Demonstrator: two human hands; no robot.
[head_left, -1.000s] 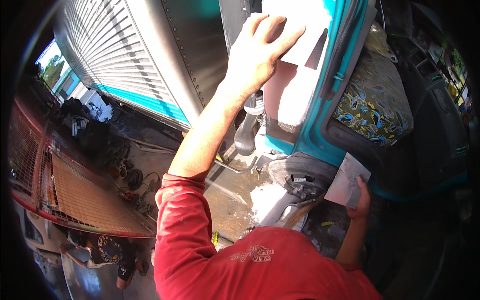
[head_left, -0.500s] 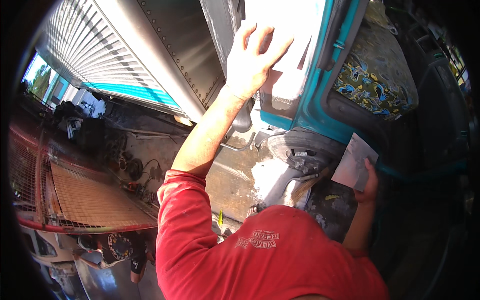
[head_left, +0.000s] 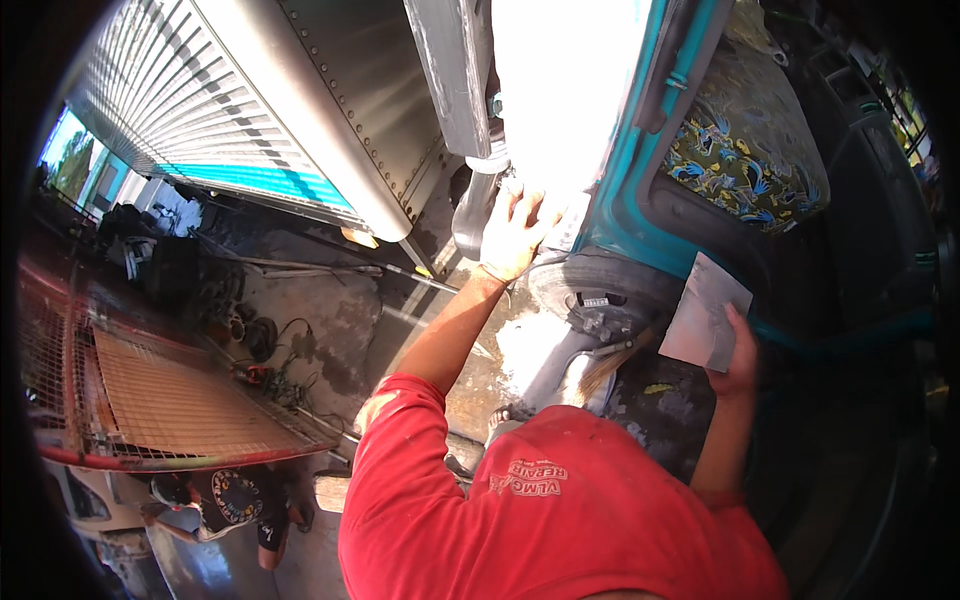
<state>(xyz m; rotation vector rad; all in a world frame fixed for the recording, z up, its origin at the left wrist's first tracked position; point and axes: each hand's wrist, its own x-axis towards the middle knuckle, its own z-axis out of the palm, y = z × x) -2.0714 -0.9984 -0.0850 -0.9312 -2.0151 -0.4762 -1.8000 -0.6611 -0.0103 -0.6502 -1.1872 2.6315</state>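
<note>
My left hand [head_left: 512,240] reaches to the lower end of a vehicle's white panel [head_left: 565,110], bleached by sunlight. Its fingers are spread and slightly bent over the panel's bottom area; anything under them is hidden by glare. Beside the panel runs a teal door frame [head_left: 622,210]. My right hand [head_left: 738,360] grips a flat, pale rectangular sheet [head_left: 700,305] with grey smears, holding it by its right edge, thumb on top. The sheet is apart from the panel, to the right of the frame.
A patterned seat [head_left: 750,160] lies inside the doorway. Below the panel are a dark tyre-like round part [head_left: 570,285] and straw bristles [head_left: 605,378]. Left stand a ribbed metal body [head_left: 220,110] and a red mesh frame [head_left: 190,390]. Another person [head_left: 232,500] bends at lower left.
My left hand has slid down the white panel from its upper part to its lower end, and the arm has drawn back. My right hand keeps the sheet in nearly the same place.
</note>
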